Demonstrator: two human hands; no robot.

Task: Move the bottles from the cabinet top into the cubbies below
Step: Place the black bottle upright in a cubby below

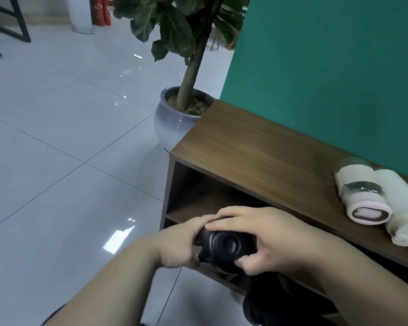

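A black bottle (225, 247) lies end-on toward me in front of the cabinet's left side, level with the shelf edge under the upper left cubby (198, 194). My left hand (177, 245) grips its left side and my right hand (264, 241) wraps over its top and right side. On the brown wooden cabinet top (257, 147), at the right, two bottles lie on their sides: a clear one with a pale pink sleeve and cap (360, 194) and a cream-white one (403, 208) touching it.
A grey ceramic pot (174, 123) with a leafy tree stands on the floor against the cabinet's far left corner. A teal wall (327, 67) backs the cabinet. Glossy grey floor tiles (69, 149) stretch to the left. Dark fabric fills a lower cubby (280, 300).
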